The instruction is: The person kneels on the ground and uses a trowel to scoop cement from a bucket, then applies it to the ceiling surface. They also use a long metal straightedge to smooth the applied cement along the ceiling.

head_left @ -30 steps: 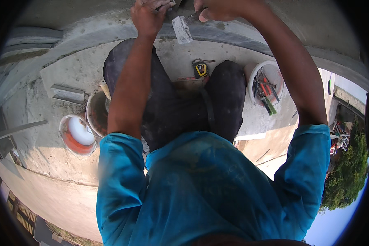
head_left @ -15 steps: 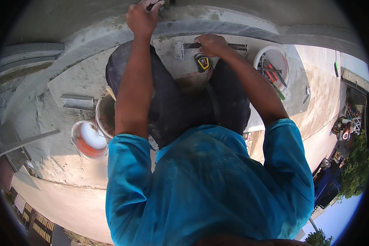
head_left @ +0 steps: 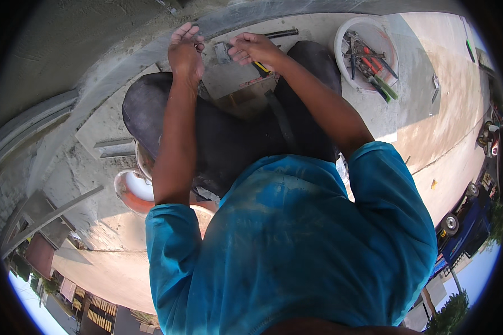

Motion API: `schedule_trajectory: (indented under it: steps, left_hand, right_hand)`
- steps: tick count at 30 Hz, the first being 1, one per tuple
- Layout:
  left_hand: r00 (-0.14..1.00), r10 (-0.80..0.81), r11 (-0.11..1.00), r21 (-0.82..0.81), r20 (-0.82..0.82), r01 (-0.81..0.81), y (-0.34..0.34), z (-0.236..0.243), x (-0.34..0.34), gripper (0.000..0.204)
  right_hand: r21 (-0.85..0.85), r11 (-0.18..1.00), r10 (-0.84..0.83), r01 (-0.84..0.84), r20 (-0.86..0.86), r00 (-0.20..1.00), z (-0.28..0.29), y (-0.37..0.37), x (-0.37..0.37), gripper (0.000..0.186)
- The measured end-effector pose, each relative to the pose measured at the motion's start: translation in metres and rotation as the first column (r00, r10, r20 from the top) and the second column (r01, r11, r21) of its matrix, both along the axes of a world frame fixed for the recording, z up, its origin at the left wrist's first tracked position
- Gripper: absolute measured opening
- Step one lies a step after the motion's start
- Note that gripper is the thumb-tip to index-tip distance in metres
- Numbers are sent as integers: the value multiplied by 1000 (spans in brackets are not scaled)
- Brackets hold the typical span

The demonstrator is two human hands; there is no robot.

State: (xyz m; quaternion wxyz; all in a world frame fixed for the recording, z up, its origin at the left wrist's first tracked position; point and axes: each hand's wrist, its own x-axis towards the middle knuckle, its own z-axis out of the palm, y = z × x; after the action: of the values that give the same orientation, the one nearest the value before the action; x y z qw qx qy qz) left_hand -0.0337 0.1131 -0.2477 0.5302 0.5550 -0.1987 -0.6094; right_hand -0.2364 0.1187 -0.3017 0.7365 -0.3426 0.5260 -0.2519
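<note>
My left hand (head_left: 185,53) is raised near the foot of the grey wall, fingers curled together; a small dark thing seems to be at the fingertips, too small to make out. To its right, my right hand (head_left: 255,49) hovers over a hammer-like tool, with its fingers bent but apart. The tool's pale, cement-caked head (head_left: 222,53) shows left of those fingers and its dark handle (head_left: 283,33) beyond the hand; the middle is hidden. Just below the right hand, a yellow and black tape measure (head_left: 261,68) lies partly covered by it.
A white bucket (head_left: 339,47) of pliers and other hand tools stands at the right. By my left knee are a metal channel piece (head_left: 116,149) and a reddish bucket (head_left: 129,196) with something white inside. The plastered wall (head_left: 89,33) curves across the far side; a long bar (head_left: 56,215) lies left.
My left hand has come down from the wall towards me. My right hand has let go of the tool's handle and moved left, close to the left hand. The view has shifted.
</note>
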Motion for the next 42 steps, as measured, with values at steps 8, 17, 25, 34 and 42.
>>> schedule_trajectory:
  steps: [8,17,25,34,42]
  left_hand:
    - [894,-432,898,-158,-124,411,27,-2,-98,45]
    - [889,-438,867,-202,131,456,20,-17,-121,42]
    - [-6,-570,660,462,822,592,8,-92,-99,27]
    - [614,-351,911,408,707,52,97,-214,-95,31]
    - [581,-394,894,443,712,63,165,-207,-125,31]
  right_hand:
    - [-4,982,-188,189,121,975,44,52,-42,23]
    - [-423,818,-517,390,-241,822,47,94,-134,32]
    - [-818,569,-765,-79,-562,313,78,107,-206,31]
    - [-231,705,-665,670,-544,512,-82,43,-60,41]
    - [-99,363,-568,927,-812,135,-80,97,-56,40]
